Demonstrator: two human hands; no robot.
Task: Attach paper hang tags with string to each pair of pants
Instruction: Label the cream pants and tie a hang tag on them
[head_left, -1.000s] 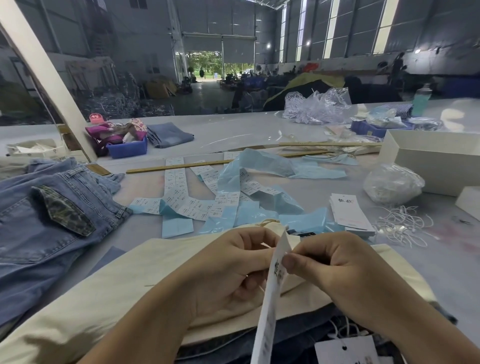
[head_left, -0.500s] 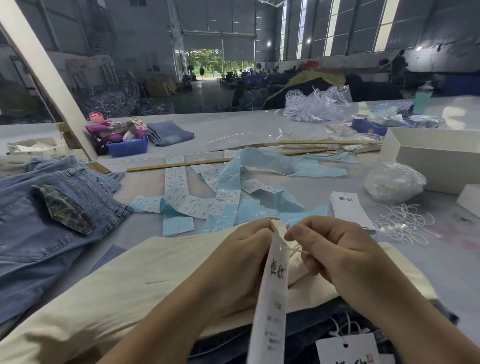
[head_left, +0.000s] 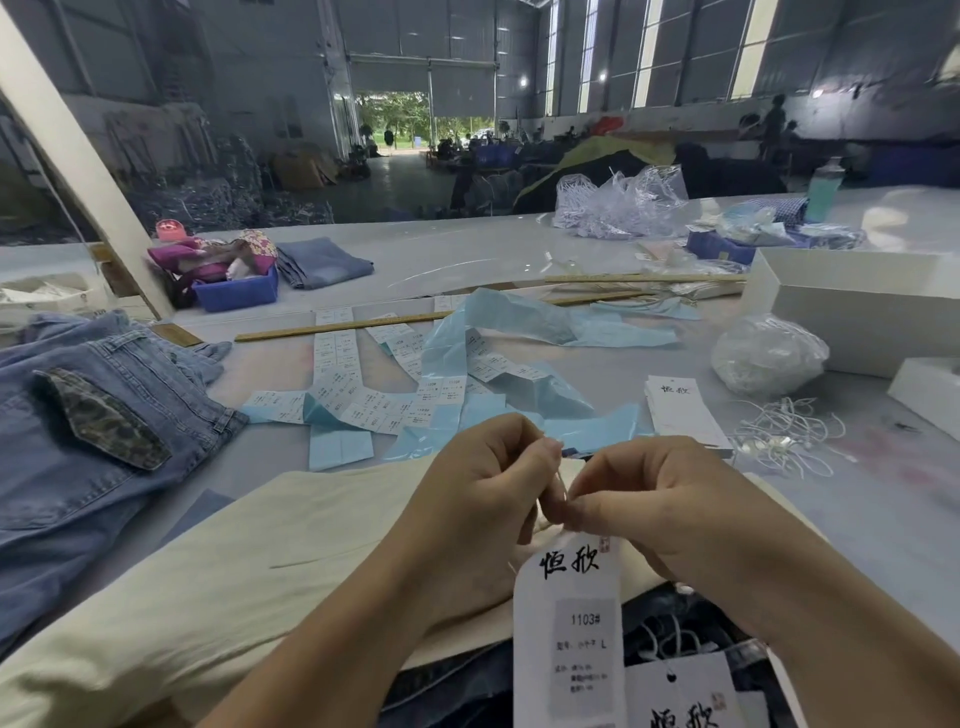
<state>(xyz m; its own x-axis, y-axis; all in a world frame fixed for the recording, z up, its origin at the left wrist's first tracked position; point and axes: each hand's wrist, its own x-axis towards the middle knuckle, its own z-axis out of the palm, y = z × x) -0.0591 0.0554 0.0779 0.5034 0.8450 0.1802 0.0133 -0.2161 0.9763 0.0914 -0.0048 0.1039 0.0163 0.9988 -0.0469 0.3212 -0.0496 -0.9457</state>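
**Tag held at the string, low centre of frame**

Tag (head_left: 569, 623) hangs face-on at lower centre, printed side readable, top edge right under the fingertips; thin white string (head_left: 558, 475) runs up between the two hands; left hand (head_left: 483, 499) curled, fingertips pinching the string near its upper end; right hand (head_left: 660, 504) curled, thumb and forefinger pinched at the string just above the tag; the hands touch at the fingertips. Beneath them lie cream pants (head_left: 234, 571), spread from lower left to centre; darker denim (head_left: 452, 691) shows under the cream cloth at bottom, with a second tag (head_left: 680, 696) lying on it at bottom right.

Outward: tag stack (head_left: 680, 410) right of centre; loose strings (head_left: 784, 436) just beside it to the right; clear bag (head_left: 769, 353) above those; white box (head_left: 852, 306) at right edge. Blue label strips (head_left: 415, 395) sprawl at mid frame; wooden stick (head_left: 343, 327) behind them; jeans (head_left: 88, 426) at left; blue bin (head_left: 236, 293) upper left.
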